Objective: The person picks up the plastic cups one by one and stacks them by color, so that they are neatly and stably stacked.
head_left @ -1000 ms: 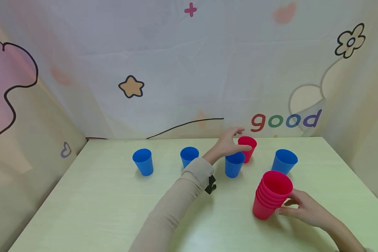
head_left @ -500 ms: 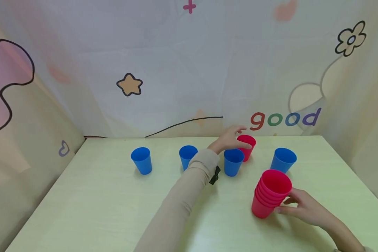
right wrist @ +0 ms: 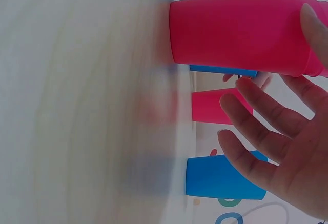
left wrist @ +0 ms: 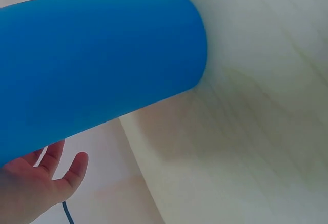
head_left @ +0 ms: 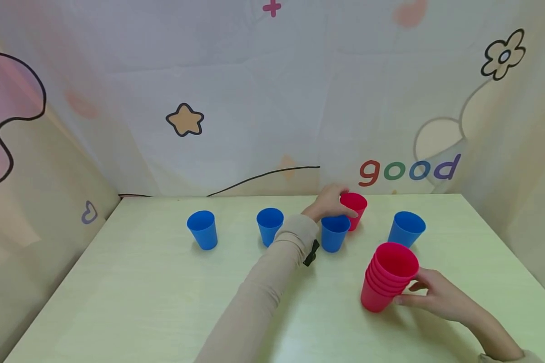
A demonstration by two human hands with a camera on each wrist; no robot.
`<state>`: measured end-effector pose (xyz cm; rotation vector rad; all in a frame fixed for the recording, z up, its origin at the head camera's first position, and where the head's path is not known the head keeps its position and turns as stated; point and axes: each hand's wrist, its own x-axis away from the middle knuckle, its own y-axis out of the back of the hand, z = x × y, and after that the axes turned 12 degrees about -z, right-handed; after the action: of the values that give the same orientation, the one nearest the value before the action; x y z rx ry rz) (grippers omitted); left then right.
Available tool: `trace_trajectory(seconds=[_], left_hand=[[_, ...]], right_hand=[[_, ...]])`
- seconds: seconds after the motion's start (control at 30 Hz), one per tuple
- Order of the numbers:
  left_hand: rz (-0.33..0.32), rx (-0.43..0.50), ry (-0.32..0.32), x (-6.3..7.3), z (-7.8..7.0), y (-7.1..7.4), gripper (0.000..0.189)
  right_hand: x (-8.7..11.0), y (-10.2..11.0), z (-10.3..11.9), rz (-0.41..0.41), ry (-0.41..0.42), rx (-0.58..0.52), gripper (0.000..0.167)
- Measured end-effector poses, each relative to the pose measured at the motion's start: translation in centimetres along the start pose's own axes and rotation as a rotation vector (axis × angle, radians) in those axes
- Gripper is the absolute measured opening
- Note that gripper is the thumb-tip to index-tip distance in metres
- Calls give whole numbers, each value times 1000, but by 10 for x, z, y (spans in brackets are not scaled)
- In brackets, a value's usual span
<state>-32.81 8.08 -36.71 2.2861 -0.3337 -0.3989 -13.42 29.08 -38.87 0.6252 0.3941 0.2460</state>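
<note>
A single red cup (head_left: 355,223) stands upright near the back of the table. My left hand (head_left: 329,202) curls at its rim, thumb across the near side and fingers at the far side. Just in front of that hand is a blue cup (head_left: 334,237); in the left wrist view this blue cup (left wrist: 113,65) hides part of the hand and all of the red cup. My right hand (head_left: 440,297) holds a stack of several nested red cups (head_left: 383,287), slightly tilted. In the right wrist view, thumb and index finger flank the stack (right wrist: 230,34), the other fingers loose.
More blue cups stand upright on the pale table (head_left: 141,302): one at far left (head_left: 203,231), one in the middle (head_left: 270,224), partly behind the left sleeve, and one at right (head_left: 405,229) behind the stack. A printed curtain (head_left: 254,101) rises behind the table.
The fingers of my left hand have drawn in from a wide spread to the red cup's rim. My right hand and the stack stay in place. The view has shifted slightly.
</note>
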Motion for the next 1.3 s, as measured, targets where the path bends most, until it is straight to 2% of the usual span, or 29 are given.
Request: trace_trajectory(seconds=[0.13,0.27,0.47,1.07,1.3], left_hand=[[-12,-2,38,2,2,-3,67],[-24,1,33,3,3,-5,65],[-35,16,40,3,2,-2,66],[-73,96,-6,10,-6,11,67],[-88,148,4,14,-10,17,68]], right_hand=[[-1,-1,1,9,-25,2,42],[-2,-2,1,16,-46,8,43],[-3,-2,2,9,-19,3,42],[-1,1,4,6,-23,-2,42],[0,0,1,8,-21,-7,42]])
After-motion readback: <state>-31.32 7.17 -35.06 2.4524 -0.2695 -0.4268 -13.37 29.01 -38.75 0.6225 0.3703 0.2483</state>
